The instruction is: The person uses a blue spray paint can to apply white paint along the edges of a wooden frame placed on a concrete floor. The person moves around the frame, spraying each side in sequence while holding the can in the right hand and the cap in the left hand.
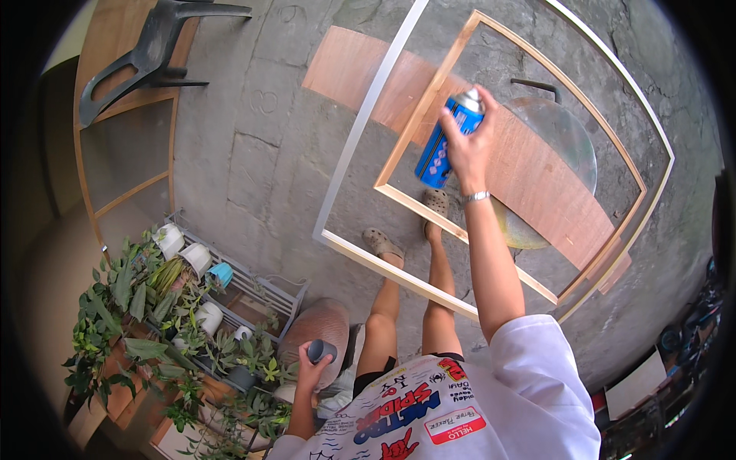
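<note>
My right hand (475, 152) is wrapped round a blue spray can (435, 162), held tilted above the frames with a finger at its silver top. Low at the left, my left hand (307, 376) grips a dark grey cup-shaped cap (322, 352). Beneath the can lies a bare wooden frame (438, 87). A larger frame, painted white to silver-grey (360, 126), surrounds it. Both extend across a long reddish plywood board (548, 184). The can and my right hand hide part of the board and the inner frame's left side.
Under the board is a round glassy top (563, 126). Potted plants (165, 299) crowd a grey metal rack (264, 295) at the lower left. A dark plastic chair (146, 57) stands at the far left beside a wood-edged panel (126, 153). My feet rest on cracked concrete floor (268, 153).
</note>
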`<state>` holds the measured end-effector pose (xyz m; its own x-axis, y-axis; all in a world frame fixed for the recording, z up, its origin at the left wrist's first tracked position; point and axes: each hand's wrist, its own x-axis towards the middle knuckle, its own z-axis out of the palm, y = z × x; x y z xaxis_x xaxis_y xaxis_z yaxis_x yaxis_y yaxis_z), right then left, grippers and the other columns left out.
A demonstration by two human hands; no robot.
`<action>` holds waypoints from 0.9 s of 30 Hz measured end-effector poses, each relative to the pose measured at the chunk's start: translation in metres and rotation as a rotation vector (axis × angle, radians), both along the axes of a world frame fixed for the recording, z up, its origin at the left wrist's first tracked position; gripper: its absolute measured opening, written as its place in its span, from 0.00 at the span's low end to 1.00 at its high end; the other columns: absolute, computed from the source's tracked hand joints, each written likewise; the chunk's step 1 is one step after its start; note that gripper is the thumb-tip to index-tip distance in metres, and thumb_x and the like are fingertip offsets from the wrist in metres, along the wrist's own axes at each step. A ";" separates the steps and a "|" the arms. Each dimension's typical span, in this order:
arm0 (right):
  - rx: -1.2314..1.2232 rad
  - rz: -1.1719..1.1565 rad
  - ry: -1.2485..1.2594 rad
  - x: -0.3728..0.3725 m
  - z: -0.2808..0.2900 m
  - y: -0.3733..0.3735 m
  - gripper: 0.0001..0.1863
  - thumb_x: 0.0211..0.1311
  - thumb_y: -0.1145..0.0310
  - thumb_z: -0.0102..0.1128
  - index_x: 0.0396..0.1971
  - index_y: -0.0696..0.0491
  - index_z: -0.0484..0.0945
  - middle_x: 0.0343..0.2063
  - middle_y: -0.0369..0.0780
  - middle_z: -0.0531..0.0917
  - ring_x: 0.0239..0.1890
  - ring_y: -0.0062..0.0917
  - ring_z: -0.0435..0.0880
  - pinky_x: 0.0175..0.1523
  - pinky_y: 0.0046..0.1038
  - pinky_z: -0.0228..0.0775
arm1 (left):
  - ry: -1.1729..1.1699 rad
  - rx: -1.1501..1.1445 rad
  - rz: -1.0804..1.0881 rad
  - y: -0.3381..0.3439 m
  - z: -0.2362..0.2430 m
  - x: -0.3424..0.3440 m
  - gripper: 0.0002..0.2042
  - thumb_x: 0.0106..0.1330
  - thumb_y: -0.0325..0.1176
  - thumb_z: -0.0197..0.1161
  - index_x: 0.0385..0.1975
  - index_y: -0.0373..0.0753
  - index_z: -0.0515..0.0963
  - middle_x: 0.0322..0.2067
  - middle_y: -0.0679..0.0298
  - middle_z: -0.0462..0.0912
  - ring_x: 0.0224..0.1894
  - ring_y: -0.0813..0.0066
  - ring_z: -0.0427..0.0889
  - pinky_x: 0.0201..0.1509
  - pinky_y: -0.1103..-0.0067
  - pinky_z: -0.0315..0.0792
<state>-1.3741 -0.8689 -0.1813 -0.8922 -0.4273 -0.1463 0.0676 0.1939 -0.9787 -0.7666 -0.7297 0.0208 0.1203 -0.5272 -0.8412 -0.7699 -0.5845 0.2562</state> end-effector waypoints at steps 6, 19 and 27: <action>0.111 0.318 -0.074 0.144 0.037 0.079 0.39 0.58 0.65 0.77 0.69 0.49 0.69 0.60 0.49 0.80 0.60 0.41 0.83 0.65 0.39 0.76 | 0.060 -0.037 -0.038 0.010 -0.012 0.023 0.35 0.60 0.36 0.82 0.62 0.38 0.66 0.53 0.58 0.77 0.55 0.69 0.79 0.60 0.71 0.75; -0.052 -0.232 0.173 0.052 0.025 0.005 0.36 0.62 0.64 0.77 0.67 0.51 0.66 0.46 0.44 0.82 0.40 0.27 0.84 0.45 0.32 0.80 | 0.100 -0.086 -0.106 0.006 -0.020 0.058 0.33 0.61 0.35 0.81 0.61 0.39 0.67 0.53 0.59 0.77 0.54 0.69 0.79 0.61 0.71 0.74; 0.087 0.075 0.020 0.164 0.028 0.061 0.38 0.61 0.61 0.78 0.68 0.45 0.67 0.47 0.46 0.86 0.43 0.31 0.88 0.48 0.34 0.82 | 0.127 -0.031 -0.031 0.008 -0.022 0.080 0.34 0.61 0.38 0.79 0.63 0.41 0.66 0.56 0.60 0.74 0.59 0.67 0.76 0.64 0.69 0.72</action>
